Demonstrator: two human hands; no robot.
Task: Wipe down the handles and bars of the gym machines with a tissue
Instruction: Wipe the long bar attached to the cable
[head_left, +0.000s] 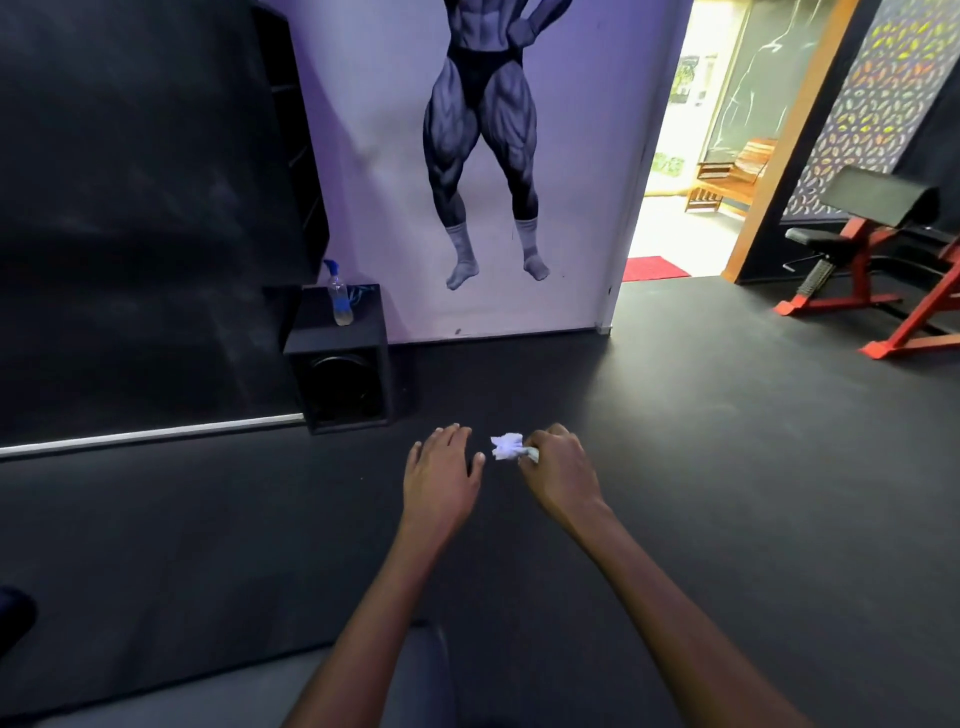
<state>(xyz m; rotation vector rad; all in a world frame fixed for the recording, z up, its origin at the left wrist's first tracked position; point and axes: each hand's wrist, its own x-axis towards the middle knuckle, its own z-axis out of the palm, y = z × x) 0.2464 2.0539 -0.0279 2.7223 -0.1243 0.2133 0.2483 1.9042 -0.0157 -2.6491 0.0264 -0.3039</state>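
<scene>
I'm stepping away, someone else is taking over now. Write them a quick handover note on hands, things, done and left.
Right hand grips a crumpled white tissue. Left hand is open and holds nothing.
Both hands hang over bare dark floor, touching no machine.
Nearest machine: the red-framed bench, far right.
A spray bottle stands on the black speaker box by the wall.
Done: cannot tell from this view. Left: walk to the bench and wipe its bars and handles.

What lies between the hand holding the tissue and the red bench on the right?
Only bare dark floor. In the head view, nothing stands between the right hand, which grips the tissue, and the red bench.
</scene>
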